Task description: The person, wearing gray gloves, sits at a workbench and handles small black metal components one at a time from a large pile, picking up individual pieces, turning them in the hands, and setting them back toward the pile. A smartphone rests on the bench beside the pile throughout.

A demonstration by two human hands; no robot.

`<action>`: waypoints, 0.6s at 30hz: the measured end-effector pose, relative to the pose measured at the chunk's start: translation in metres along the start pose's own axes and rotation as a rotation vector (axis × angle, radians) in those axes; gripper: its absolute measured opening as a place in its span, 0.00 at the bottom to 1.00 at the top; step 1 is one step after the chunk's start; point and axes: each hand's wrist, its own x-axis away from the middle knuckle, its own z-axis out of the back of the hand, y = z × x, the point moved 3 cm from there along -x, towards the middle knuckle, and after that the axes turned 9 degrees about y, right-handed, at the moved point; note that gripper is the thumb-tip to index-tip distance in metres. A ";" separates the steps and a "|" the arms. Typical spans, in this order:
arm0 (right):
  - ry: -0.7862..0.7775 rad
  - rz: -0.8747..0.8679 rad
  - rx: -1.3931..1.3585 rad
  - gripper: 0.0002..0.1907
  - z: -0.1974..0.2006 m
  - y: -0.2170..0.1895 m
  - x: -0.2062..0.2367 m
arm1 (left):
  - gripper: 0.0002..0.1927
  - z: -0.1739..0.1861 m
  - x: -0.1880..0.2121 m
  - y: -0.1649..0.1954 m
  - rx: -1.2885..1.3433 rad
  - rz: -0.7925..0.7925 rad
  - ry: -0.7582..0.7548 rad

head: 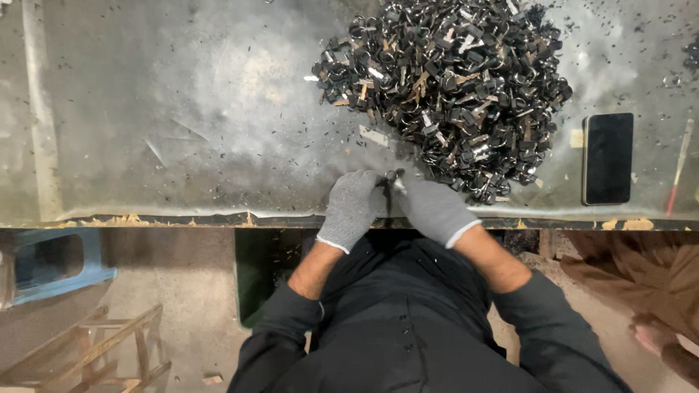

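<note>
Both my hands wear grey knit gloves and meet at the near edge of a worn metal-topped bench (182, 109). My left hand (353, 207) and my right hand (433, 207) pinch one small black part (391, 183) between their fingertips. Just beyond the hands, a large heap of small black ring-like parts (451, 80) mixed with pale slips covers the far right of the bench. The heap's near edge lies right beside my right hand.
A black phone (607, 158) lies face up right of the heap, with a thin red-tipped stick (678, 171) beyond it. Black specks litter the top. Below the bench stand a blue stool (58, 266) and a wooden frame (102, 349). Another person's foot (659, 338) shows at lower right.
</note>
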 end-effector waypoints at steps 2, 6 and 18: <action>-0.059 -0.119 -0.053 0.16 -0.001 0.006 -0.001 | 0.08 -0.001 0.002 -0.001 0.017 -0.013 0.019; 0.220 0.057 0.186 0.09 -0.015 -0.006 0.003 | 0.11 -0.005 0.007 -0.002 -0.054 -0.076 0.020; 0.222 0.081 -0.005 0.22 0.008 -0.004 0.033 | 0.15 0.035 -0.001 0.007 0.321 0.071 -0.175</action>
